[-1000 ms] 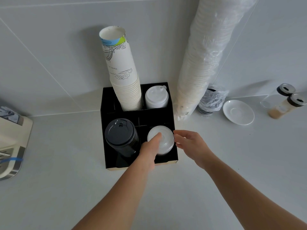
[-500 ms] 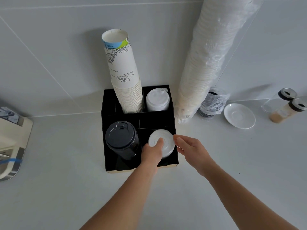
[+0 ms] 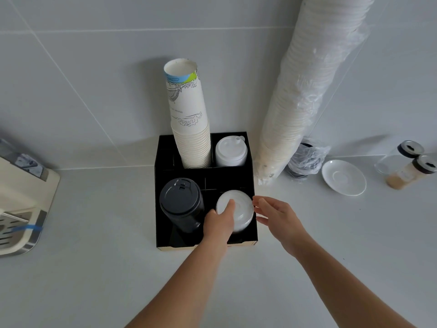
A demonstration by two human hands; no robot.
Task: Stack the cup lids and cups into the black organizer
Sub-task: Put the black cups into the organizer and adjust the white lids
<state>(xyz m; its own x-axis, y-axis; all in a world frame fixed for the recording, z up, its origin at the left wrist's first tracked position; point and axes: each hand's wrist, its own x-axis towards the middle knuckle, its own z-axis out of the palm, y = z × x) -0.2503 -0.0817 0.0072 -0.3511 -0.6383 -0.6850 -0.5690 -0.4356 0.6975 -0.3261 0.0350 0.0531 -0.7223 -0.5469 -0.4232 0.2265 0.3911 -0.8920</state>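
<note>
The black organizer stands against the wall on the white counter. Its back holds a tall stack of printed paper cups and a white lid stack. A black lid stack fills the front left compartment. In the front right compartment sits another white lid stack. My left hand grips this stack from its left side, thumb lying on the top lid. My right hand hovers at the stack's right side over the organizer's wall, fingers apart and holding nothing.
A long plastic-wrapped sleeve of paper cups leans on the wall right of the organizer. Behind it are bagged black lids, a white saucer and two glass jars. A machine sits at the far left.
My left thumb has slid further onto the top lid of the front right white stack. My right hand has stayed beside it, with its fingers spread a little more.
</note>
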